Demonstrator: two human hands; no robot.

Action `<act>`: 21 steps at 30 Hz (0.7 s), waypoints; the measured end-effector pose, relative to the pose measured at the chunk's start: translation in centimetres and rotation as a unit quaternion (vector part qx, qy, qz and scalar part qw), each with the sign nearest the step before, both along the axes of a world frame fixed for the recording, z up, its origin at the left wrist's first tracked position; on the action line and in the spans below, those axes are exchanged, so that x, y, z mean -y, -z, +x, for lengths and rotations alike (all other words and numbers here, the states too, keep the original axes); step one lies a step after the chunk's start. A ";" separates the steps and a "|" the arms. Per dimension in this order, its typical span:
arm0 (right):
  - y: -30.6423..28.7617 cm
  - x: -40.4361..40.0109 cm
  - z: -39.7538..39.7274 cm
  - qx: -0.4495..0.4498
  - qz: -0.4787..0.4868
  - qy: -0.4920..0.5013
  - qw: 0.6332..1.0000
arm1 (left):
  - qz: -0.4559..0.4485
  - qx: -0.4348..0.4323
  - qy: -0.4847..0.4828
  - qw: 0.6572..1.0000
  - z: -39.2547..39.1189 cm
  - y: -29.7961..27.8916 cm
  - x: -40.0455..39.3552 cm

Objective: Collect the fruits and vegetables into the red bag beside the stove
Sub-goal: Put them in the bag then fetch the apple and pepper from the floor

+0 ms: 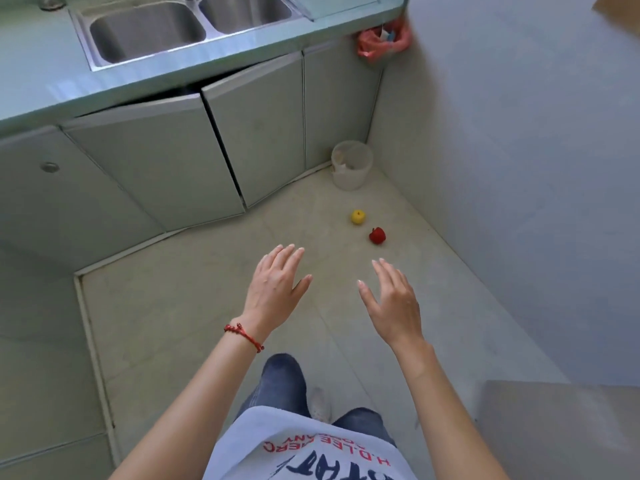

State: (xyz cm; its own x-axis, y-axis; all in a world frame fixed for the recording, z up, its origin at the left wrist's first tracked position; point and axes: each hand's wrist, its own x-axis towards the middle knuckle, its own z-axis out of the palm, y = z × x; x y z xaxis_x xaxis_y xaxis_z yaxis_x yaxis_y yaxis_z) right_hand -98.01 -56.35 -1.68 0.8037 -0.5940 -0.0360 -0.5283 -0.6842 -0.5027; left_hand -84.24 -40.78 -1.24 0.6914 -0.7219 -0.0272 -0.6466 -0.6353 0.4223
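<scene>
- My left grip (277,289) is spread wide, fingers straight and apart, palm down, with nothing in it; a red bracelet (244,336) sits on that wrist.
- My right grip (393,299) is just as wide, fingers stretched forward, thumb out to the side, and it has hold of nothing.
- Both hang over the floor (194,306), apart from each other and touching no fruit.
- The yellow fruit (358,216) lies on the floor at about one o'clock from my hands, past my fingertips.
- The red fruit (377,235) lies just beside it, at four o'clock from the yellow one, nearer my right grip.
- A pale bucket (351,164) stands in the corner at twelve o'clock from the fruits, against the cabinet doors (166,161).
- The red bag (381,41) hangs at the bench (41,81) end, far up at one o'clock, by the wall.
- A double sink (166,29) is set in the bench at eleven o'clock.
</scene>
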 end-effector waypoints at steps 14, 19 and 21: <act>1.7 13.4 15.6 -0.002 0.045 0.127 0.991 | 0.039 -0.016 0.125 0.991 18.9 1.9 17.6; 1.7 17.5 18.3 -0.009 0.062 0.178 0.982 | 0.049 -0.031 0.161 0.985 22.7 2.6 23.2; 2.1 19.1 19.0 -0.012 0.070 0.191 0.979 | 0.052 -0.039 0.167 0.984 23.6 3.1 25.2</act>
